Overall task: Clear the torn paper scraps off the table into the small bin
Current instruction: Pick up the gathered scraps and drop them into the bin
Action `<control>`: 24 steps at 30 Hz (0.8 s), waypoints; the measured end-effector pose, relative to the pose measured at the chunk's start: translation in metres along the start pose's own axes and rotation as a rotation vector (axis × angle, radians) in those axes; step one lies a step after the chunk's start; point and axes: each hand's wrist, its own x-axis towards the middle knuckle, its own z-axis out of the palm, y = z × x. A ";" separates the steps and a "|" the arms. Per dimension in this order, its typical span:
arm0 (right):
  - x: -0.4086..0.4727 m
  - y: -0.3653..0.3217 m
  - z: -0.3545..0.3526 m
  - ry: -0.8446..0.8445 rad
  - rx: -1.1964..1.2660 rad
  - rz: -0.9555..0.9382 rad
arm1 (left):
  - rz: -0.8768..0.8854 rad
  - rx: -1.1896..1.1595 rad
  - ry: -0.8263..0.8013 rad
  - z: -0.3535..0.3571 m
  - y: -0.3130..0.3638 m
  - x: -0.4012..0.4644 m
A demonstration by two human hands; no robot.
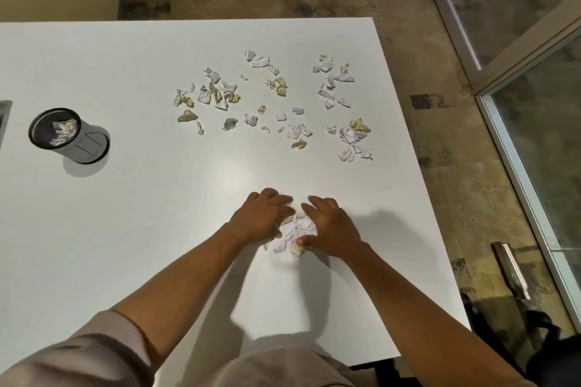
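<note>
Both forearms are reaching forward from pushed-up pale sleeves (103, 352) over the white bench (132, 229). Ahead of them, the left hand (261, 218) and right hand (330, 229) are lying palm-down on the bench, cupping a small heap of torn paper (294, 234) between them. Fingers of both hands are loosely curved and angling inward, their tips nearly meeting just beyond the heap, while the thumbs are closing in on its near side; the hands are pressing against the heap rather than lifting it. Some pieces are poking out toward the body, just short of the thumbs.

Well beyond the fingertips, the loose scraps (267, 97) are lying scattered across the bench, white and tan, in several clusters spreading from straight ahead to the fingers' right. Far off to the left of the fingers, the small bin (67, 135) is standing upright on the bench, with a few scraps showing inside.
</note>
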 end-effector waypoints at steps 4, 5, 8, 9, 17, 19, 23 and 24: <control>-0.015 -0.001 -0.007 0.003 0.028 0.148 | -0.114 -0.187 0.196 0.013 -0.003 -0.026; -0.020 -0.002 -0.007 0.006 0.029 0.213 | -0.202 -0.230 0.189 0.014 0.001 -0.032; -0.028 -0.011 -0.004 -0.086 0.057 0.324 | -0.400 -0.267 0.083 0.013 0.018 -0.041; -0.029 -0.015 -0.002 -0.109 0.053 0.328 | -0.410 -0.252 0.067 0.013 0.026 -0.041; -0.018 -0.039 0.017 0.058 -0.054 0.214 | -0.337 -0.179 -0.013 0.018 0.046 -0.022; -0.017 -0.039 0.024 0.120 -0.070 0.175 | -0.321 -0.209 0.020 0.022 0.046 -0.023; -0.016 -0.040 0.035 0.282 -0.094 0.052 | -0.311 -0.321 0.119 0.030 0.049 -0.026; -0.015 -0.040 0.038 0.328 -0.099 0.033 | -0.304 -0.334 0.147 0.031 0.048 -0.027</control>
